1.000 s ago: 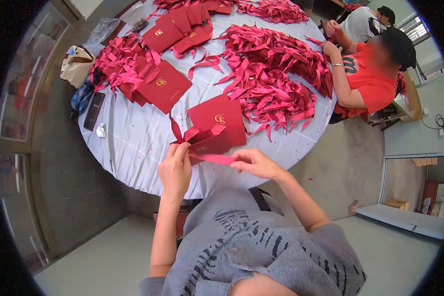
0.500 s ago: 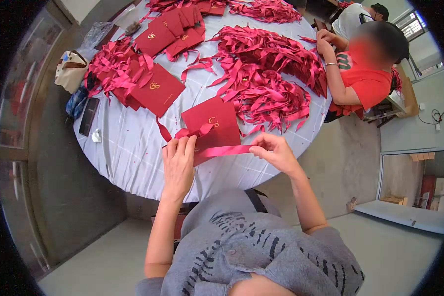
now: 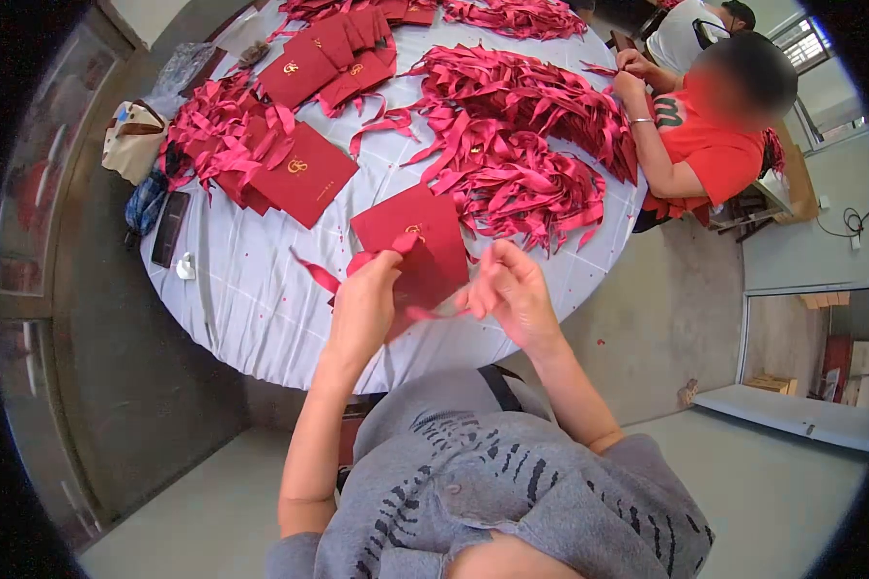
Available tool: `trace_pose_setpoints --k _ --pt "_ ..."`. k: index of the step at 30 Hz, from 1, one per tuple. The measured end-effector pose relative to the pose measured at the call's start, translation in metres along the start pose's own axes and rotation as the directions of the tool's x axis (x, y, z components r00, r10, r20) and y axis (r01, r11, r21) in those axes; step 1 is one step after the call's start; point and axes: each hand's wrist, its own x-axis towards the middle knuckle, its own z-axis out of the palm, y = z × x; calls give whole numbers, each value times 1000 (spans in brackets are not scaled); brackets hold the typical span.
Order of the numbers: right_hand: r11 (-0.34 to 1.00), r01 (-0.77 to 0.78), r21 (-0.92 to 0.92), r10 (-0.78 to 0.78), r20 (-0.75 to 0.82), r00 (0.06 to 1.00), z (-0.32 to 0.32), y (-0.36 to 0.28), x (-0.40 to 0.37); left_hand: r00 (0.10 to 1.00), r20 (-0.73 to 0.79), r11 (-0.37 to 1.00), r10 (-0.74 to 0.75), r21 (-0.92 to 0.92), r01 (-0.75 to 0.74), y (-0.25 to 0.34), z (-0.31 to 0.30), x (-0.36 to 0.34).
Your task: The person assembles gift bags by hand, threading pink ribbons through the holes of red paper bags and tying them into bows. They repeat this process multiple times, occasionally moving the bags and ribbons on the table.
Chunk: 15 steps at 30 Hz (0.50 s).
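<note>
A red card with gold print [image 3: 430, 232] lies near the table's front edge, between my hands. My left hand [image 3: 365, 304] is closed on the pink ribbon [image 3: 401, 245] at the card's left side, with a loose tail pointing left. The ribbon's other stretch is blurred and runs right, toward my right hand [image 3: 512, 294]. That hand's fingers are bent at the card's right edge and closed on the ribbon end. Some of its fingertips are smeared by motion.
Ribboned red cards form a large pile [image 3: 531, 106] at the back right. More cards [image 3: 309, 174] lie at the left, near a dark phone [image 3: 170, 229] and crumpled tissue [image 3: 185, 266]. A person in red [image 3: 710, 145] works at the table's right edge.
The ribbon stretch between my hands, taut before, is now blurred and slack. My right hand has moved a little left and turned upward. My left hand has shifted right and turned.
</note>
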Motion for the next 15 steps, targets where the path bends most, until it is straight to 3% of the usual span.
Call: trace_pose_setpoints --k 2,4,6,8,15 --pt "955 -94 -282 72 -89 993 5 4 -1 995 0 982 -97 -165 96 2 -8 2" --pt "859 -247 -449 195 -159 968 18 -2 -2 986 36 967 -161 -194 165 2 -13 2" --pt "829 -264 -493 213 -158 964 23 1 -3 958 142 813 -247 -507 285 -3 -13 0" --pt "730 -176 -660 123 -126 984 26 4 -3 944 181 783 -275 -528 329 1 -16 -3" --pt "728 -237 -644 205 -125 971 34 -9 -11 866 376 595 -331 -629 500 14 -25 -9"
